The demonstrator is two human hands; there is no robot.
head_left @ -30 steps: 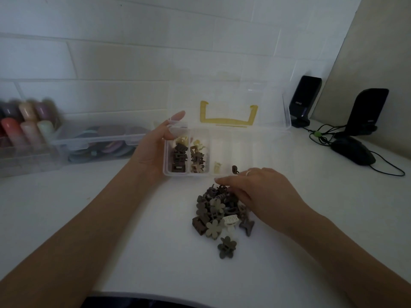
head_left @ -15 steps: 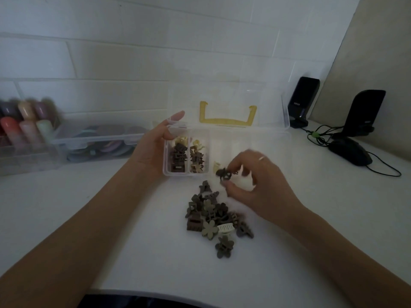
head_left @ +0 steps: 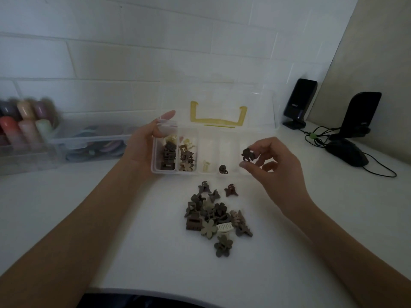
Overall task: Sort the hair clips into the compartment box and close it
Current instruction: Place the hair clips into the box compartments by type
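Note:
A clear compartment box [head_left: 231, 173] stands open on the white table, its lid with a yellow handle [head_left: 218, 121] leaning back. Its two left compartments hold brown and beige clips. One pale clip [head_left: 206, 166] and one dark clip [head_left: 223, 169] lie in the middle compartments. My left hand [head_left: 144, 143] grips the box's left end. My right hand [head_left: 272, 165] pinches a small dark brown clip [head_left: 248, 154] above the box's right end. A pile of loose hair clips [head_left: 213, 215] lies on the table in front of the box.
A clear bin of hair ties [head_left: 93, 143] and a case of coloured bottles [head_left: 20, 127] stand at the left by the wall. Two black speakers [head_left: 299, 103] [head_left: 361, 114], a black mouse [head_left: 347, 154] and cables sit at the right.
My right hand took a dark clip out of the pile, lifted it and carried it right, over the box's right end. The left hand stayed on the box.

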